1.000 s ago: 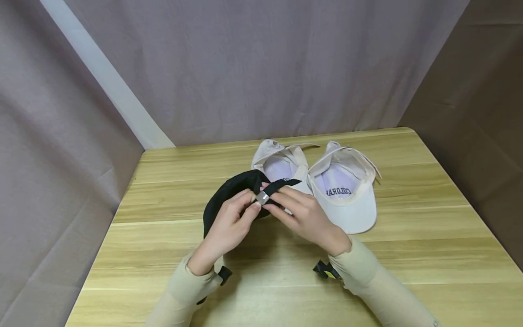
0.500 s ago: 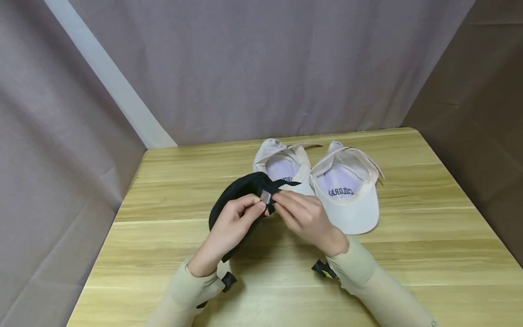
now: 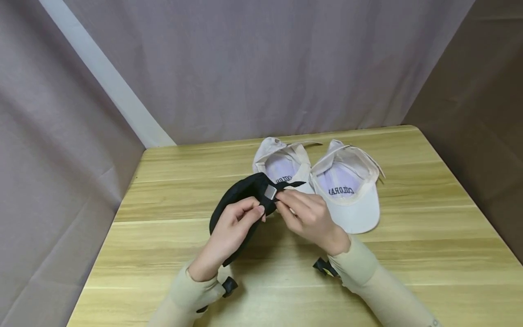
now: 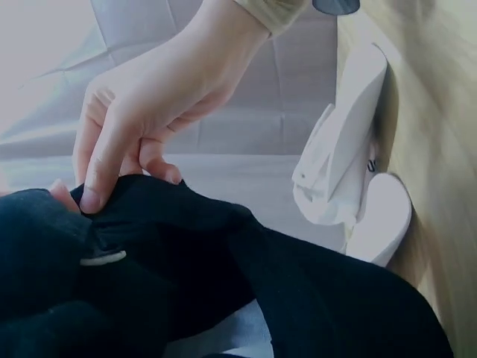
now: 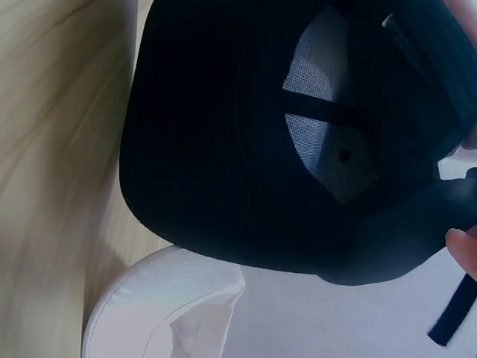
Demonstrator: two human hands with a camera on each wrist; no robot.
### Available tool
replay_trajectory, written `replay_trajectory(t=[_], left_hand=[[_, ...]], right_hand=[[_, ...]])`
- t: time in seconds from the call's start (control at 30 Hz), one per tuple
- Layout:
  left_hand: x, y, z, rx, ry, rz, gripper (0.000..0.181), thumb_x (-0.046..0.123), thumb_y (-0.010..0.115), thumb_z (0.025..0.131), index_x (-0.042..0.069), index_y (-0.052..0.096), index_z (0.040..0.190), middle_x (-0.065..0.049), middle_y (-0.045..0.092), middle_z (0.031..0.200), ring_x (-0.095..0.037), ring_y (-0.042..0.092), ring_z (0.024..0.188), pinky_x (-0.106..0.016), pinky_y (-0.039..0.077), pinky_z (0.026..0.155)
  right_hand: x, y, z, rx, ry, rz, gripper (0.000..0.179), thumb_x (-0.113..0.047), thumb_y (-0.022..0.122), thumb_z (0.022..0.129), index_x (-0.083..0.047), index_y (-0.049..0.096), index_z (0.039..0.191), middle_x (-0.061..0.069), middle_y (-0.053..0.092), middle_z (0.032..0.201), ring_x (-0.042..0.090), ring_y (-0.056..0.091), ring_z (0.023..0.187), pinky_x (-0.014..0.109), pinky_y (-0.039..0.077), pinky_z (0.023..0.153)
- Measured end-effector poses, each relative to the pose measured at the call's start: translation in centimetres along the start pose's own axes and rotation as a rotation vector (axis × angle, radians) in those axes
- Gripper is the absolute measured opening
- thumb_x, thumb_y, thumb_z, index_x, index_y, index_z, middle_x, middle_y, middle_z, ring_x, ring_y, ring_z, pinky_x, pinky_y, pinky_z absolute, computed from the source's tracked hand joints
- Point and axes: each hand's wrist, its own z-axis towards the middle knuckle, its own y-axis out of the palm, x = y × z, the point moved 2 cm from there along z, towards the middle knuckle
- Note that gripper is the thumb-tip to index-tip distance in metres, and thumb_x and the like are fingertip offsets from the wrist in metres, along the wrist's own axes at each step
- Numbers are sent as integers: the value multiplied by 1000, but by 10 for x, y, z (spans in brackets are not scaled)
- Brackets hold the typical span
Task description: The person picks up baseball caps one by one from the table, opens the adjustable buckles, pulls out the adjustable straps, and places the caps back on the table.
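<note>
A black cap is held up in front of me, its inside and brim showing in the right wrist view. My left hand pinches the cap's back edge between thumb and fingers, just left of a silver buckle. On the buckle's other side, my right hand pinches the black strap with its fingertips. The strap's loose tail sticks out to the right above those fingers. Seen from the left wrist, the right hand's thumb and fingers grip the dark fabric's edge. The buckle partly hides the strap behind it.
Two white caps lie upturned beyond the hands, the left cap partly covered by the black one, the right cap with dark lettering inside. They rest on a wooden table. Grey curtains hang behind it.
The black cap and its buckle have shifted slightly right. My left thumb has come off the buckle to the fabric beside it. The right fingers have closed from spread to a pinch.
</note>
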Motion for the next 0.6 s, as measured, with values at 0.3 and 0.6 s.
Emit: replay_trajectory(t=[0.3, 0.6], left_hand=[[0, -2, -1, -5, 30, 81, 18, 9, 57, 99, 13, 71, 89, 5, 67, 88, -13, 55, 78, -26, 43, 69], [1, 0, -5, -9, 109, 80, 24, 11, 58, 101, 13, 66, 78, 4, 64, 80, -13, 51, 66, -25, 40, 59]], right_hand=[[-2, 1, 1, -22, -52, 32, 20, -11, 61, 99, 5, 72, 93, 12, 72, 86, 22, 71, 71, 35, 58, 61], [-5, -1, 2, -21, -84, 4, 23, -15, 62, 99, 4, 71, 88, 9, 70, 77, 19, 69, 63, 34, 57, 57]])
